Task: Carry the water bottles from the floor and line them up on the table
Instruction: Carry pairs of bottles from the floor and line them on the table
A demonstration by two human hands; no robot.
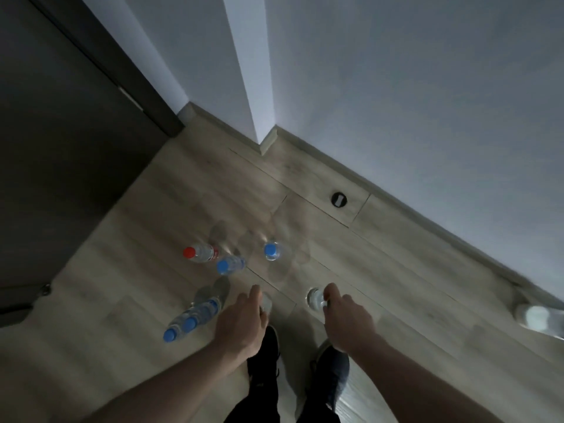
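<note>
On the wooden floor point(305, 184) by the wall, we see our left hand point(241, 319) wrapped around one bottle point(266, 302) and our right hand point(348, 315) around another point(316, 298), with more bottles point(271, 251) standing nearby. We judge it best to firm both grips and lift straight up. The table is out of sight.

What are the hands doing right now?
Left hand: holding a bottle by its top.
Right hand: holding another bottle by its top.
</note>
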